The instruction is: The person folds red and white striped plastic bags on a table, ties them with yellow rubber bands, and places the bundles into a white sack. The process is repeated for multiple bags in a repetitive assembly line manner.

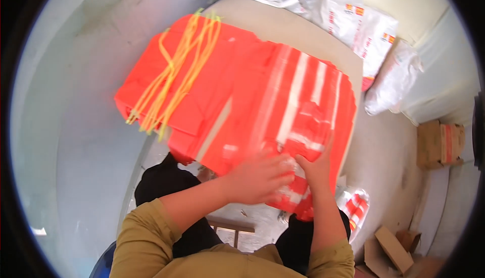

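Hands meet at the near edge of the table (283, 25): the left hand (260, 177) lies flat with fingers spread on a clear packet (298, 121) of orange cloth with white stripes, and the right hand (316, 169) is closed on that packet's near edge, thumb on top, the two hands touching. The packet lies on the right end of a stack of folded orange cloth (212, 86) that covers most of the tabletop. One bundle of yellow strings (177, 71) lies across the stack's left part. Three white sacks (364, 25) with small red and yellow marks lean together beyond the table's far right corner. One smaller striped packet (356, 207) sits on the floor by the person's right knee. Two brown cardboard boxes are in view: one (439, 144) at right, one (389, 250) open at lower right; I cannot tell their contents.
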`<state>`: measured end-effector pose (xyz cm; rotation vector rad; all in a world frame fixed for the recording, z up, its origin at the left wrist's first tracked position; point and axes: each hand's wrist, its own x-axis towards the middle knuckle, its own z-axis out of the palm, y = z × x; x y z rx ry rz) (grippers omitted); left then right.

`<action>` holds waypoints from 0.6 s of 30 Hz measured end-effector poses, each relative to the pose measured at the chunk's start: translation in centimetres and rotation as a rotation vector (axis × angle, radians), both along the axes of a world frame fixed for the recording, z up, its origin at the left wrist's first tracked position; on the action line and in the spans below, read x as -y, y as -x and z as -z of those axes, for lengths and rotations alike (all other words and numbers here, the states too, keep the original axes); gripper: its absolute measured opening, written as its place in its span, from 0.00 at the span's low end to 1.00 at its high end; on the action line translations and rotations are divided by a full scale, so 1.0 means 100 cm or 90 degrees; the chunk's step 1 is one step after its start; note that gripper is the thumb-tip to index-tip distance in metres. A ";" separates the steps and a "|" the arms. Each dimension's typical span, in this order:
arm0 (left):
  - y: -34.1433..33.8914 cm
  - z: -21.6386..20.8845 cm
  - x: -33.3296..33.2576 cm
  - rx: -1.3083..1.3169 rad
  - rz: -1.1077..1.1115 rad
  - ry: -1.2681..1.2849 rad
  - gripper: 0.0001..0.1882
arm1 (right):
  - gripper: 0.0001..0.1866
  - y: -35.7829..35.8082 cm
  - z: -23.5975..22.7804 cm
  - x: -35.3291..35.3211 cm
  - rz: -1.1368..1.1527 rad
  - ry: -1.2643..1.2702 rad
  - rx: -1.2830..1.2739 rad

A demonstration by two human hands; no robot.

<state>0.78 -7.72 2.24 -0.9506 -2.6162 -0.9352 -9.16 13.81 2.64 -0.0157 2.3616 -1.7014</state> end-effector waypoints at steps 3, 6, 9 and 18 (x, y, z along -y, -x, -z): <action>0.022 -0.034 0.045 0.078 -0.302 0.059 0.26 | 0.63 -0.003 -0.002 0.003 -0.009 -0.055 -0.085; 0.022 -0.013 0.099 -0.058 -0.608 0.149 0.23 | 0.63 -0.002 0.005 0.004 -0.017 -0.069 -0.138; 0.017 -0.010 0.155 0.022 -0.770 0.200 0.20 | 0.63 0.000 0.009 0.003 -0.001 -0.066 -0.127; 0.008 0.016 0.196 0.069 -0.785 0.044 0.14 | 0.63 0.004 -0.001 0.001 0.026 0.035 -0.009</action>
